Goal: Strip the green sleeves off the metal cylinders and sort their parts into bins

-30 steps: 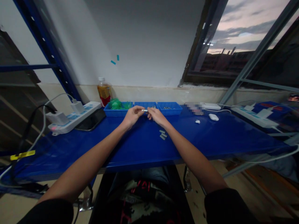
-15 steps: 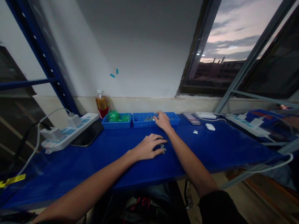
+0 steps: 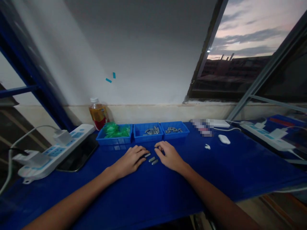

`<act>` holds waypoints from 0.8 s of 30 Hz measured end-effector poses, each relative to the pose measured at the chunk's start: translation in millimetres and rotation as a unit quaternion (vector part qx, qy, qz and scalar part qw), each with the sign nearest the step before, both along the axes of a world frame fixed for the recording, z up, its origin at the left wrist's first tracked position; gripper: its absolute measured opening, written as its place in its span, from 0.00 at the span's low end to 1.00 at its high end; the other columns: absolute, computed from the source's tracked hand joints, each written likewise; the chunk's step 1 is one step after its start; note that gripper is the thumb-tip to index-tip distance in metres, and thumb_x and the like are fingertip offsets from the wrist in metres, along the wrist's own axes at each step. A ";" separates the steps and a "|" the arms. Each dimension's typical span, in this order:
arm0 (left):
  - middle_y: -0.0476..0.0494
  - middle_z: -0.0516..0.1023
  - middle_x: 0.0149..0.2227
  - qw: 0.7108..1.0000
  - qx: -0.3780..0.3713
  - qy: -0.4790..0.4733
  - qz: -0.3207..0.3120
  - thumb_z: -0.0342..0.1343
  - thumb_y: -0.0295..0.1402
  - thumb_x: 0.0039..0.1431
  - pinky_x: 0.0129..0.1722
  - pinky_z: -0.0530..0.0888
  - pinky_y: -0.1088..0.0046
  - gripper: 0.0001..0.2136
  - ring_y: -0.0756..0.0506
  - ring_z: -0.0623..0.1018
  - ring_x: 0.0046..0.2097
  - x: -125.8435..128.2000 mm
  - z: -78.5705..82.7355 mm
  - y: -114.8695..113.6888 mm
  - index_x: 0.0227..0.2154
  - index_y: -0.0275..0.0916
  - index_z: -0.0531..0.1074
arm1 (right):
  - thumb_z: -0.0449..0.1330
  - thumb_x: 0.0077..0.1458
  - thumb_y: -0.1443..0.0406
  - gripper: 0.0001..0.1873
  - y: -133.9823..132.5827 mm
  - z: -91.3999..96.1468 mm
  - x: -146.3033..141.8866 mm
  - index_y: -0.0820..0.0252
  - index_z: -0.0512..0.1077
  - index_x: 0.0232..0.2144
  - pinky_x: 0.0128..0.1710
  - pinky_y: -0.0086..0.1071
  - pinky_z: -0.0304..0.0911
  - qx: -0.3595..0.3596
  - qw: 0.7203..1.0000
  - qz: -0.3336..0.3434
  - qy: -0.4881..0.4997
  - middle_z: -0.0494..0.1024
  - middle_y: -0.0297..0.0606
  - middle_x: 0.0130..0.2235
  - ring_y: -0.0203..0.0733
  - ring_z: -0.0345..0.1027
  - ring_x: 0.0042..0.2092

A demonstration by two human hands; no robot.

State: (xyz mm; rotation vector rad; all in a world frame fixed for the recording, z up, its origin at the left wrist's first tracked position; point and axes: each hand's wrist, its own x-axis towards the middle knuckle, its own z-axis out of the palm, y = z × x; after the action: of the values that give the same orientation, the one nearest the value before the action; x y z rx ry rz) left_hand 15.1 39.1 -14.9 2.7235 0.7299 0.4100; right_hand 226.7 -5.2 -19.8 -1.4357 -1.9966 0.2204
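In the head view, several short silver metal cylinders [image 3: 152,159] lie on the blue tabletop between my hands. My left hand [image 3: 131,159] rests low over the table, its index finger and thumb closed about the end of one metal cylinder [image 3: 147,155]. Just right of the cylinders is my right hand [image 3: 170,156], with its fingers curled in toward the thumb. Whatever its fingertips hold, if anything, is hidden. Behind the hands, a blue middle bin [image 3: 140,138] holds more metal cylinders [image 3: 153,130], and the right-hand bin [image 3: 176,135] contains small metal parts [image 3: 173,129].
A left bin [image 3: 115,141] holds green plastic bags [image 3: 116,130], with a drink bottle [image 3: 98,115] behind it. Power strips [image 3: 57,150] stand at both sides, and a dark phone [image 3: 76,156] lies at left. A white earphone case [image 3: 224,139] and an earbud [image 3: 207,146] lie right.
My right hand has come back from the bins to the table beside the cylinders. My left hand's fingers have drawn closer together on one cylinder. The camera view has shifted.
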 end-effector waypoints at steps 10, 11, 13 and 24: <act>0.45 0.73 0.38 0.996 -0.013 -0.068 0.054 0.46 0.32 0.63 0.39 0.64 0.67 0.06 0.46 0.70 0.40 -4.9 -3.0 6.3 0.39 0.41 0.67 | 0.52 0.59 0.62 0.09 14.6 0.3 -20.6 0.58 0.70 0.32 0.38 0.32 0.55 -0.103 0.994 0.029 -0.007 0.72 0.35 0.31 0.37 0.62 0.36; 0.45 0.72 0.37 0.995 -0.020 -0.088 0.042 0.47 0.31 0.63 0.40 0.65 0.68 0.05 0.46 0.69 0.40 -5.7 -4.2 6.9 0.38 0.40 0.66 | 0.51 0.59 0.63 0.10 16.4 0.9 -23.8 0.59 0.70 0.30 0.38 0.32 0.55 -0.103 0.994 0.038 -0.003 0.71 0.34 0.30 0.36 0.62 0.35; 0.45 0.71 0.37 0.991 -0.036 -0.128 0.028 0.47 0.30 0.63 0.41 0.66 0.70 0.02 0.47 0.69 0.40 -7.3 -7.5 7.7 0.36 0.40 0.64 | 0.51 0.60 0.64 0.10 19.2 1.8 -29.0 0.59 0.67 0.27 0.38 0.32 0.54 -0.092 0.993 0.075 -0.008 0.71 0.33 0.29 0.36 0.62 0.34; 0.45 0.72 0.38 0.977 -0.155 -0.122 0.079 0.44 0.35 0.64 0.42 0.68 0.70 0.10 0.47 0.71 0.41 -9.1 -0.2 13.1 0.46 0.40 0.64 | 0.50 0.59 0.67 0.02 17.3 -3.9 -28.1 0.58 0.60 0.33 0.38 0.33 0.58 -0.062 0.989 0.125 0.056 0.68 0.36 0.33 0.38 0.62 0.37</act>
State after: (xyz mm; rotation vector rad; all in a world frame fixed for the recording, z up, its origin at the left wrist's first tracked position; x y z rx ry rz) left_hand 6.1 52.2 -15.0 2.2830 0.8642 0.5997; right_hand 198.6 12.1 -23.7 -1.2134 -2.0974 0.5304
